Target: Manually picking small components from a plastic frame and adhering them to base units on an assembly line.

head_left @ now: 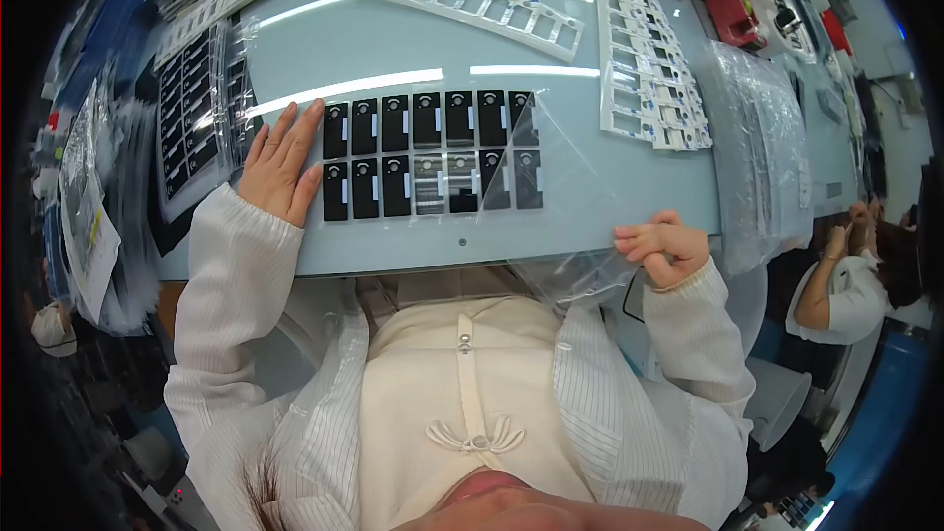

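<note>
A clear sheet carrying two rows of black rectangular pieces (396, 128) lies on the table in front of me. My left hand (280, 169) rests flat along its left edge, fingers stretched out. At the right, my right hand (671, 248) is closed, pinching the corner of a thin clear plastic film (575, 182). The film is lifted and folded diagonally over the right end of the black pieces, and part of it hangs past the table's front edge. Glare covers two pieces in the lower row.
A long white slotted frame (470, 0) lies at the back, with a stack of white frames (649, 59) to its right. Clear plastic bags (757, 152) sit at the right edge. More black-piece sheets (187, 118) lie left. Another person (836, 280) works at far right.
</note>
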### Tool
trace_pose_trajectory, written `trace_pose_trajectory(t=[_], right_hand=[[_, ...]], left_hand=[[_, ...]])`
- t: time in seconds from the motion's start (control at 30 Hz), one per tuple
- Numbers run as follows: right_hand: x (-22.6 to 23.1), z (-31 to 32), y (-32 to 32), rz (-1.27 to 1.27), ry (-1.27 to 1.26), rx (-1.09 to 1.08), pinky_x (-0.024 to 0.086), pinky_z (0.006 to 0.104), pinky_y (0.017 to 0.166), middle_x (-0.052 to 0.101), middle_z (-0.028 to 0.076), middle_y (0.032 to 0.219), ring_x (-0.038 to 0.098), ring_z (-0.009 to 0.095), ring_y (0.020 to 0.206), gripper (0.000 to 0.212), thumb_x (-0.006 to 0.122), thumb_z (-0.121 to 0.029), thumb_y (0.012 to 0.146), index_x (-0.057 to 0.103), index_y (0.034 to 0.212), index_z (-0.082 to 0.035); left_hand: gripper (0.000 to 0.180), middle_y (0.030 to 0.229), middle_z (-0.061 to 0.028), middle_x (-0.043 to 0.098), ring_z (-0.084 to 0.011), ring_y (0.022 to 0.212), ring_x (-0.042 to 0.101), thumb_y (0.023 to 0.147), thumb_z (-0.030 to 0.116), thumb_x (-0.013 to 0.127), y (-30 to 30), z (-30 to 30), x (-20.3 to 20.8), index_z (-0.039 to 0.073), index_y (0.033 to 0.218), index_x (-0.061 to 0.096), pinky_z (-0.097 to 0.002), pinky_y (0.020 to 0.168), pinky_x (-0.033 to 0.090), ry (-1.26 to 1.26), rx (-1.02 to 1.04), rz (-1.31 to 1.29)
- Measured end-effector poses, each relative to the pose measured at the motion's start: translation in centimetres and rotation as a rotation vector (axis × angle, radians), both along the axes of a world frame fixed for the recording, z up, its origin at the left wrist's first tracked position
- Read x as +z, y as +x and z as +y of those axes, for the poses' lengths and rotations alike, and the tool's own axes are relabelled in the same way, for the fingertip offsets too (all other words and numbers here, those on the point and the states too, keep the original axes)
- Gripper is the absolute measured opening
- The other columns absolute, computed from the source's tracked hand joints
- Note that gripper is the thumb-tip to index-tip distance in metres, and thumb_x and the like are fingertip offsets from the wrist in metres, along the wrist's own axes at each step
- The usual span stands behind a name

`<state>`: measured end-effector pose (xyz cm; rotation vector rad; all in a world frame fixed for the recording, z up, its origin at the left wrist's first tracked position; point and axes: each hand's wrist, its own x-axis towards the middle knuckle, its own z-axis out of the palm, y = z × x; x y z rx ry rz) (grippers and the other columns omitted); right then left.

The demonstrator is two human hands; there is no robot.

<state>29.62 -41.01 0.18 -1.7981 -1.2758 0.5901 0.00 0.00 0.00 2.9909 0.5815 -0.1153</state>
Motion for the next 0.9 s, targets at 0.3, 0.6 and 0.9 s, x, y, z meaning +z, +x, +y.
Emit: trace_pose_trajectory(t=[0.3,0.6,0.9], right_hand=[[0.1,-14.2,0.8,0.069,-0.174,-0.314,0.051,0.0280,0.059,0.069,0.013,0.067,0.062,0.016,0.055,0.021,0.046,0.000,0.077,0.060,0.062,-0.001],[14.3,-14.3,-1.2,-0.075,0.208,-0.433,0.050,0.0239,0.060,0.070,0.014,0.086,0.066,0.016,0.070,0.015,0.054,0.002,0.088,0.066,0.097,0.004],[13.4,8.4,-8.2,-0.415,0.388,0.285,0.053,0.0279,0.055,0.073,0.013,0.085,0.072,0.020,0.069,0.022,0.069,0.005,0.085,0.074,0.106,-0.001]], left_hand=[[0.066,0.163,-0.0052,0.030,-0.0290,0.153,0.020,0.103,0.032,0.040,0.3,-0.1,-0.1,0.019,0.162,0.015,-0.0475,0.125,0.014,0.009,-0.014,-0.048],[0.112,0.142,-0.0085,0.049,-0.0249,0.120,0.046,0.073,0.036,0.083,0.6,5.6,-0.6,0.017,0.162,0.019,-0.0420,0.099,0.040,-0.524,-0.139,-0.318],[0.103,0.146,-0.0115,0.047,-0.0247,0.126,0.050,0.082,0.045,0.080,0.8,-4.3,6.8,0.014,0.161,0.022,-0.0402,0.101,0.043,-1.293,-0.457,-0.424]])
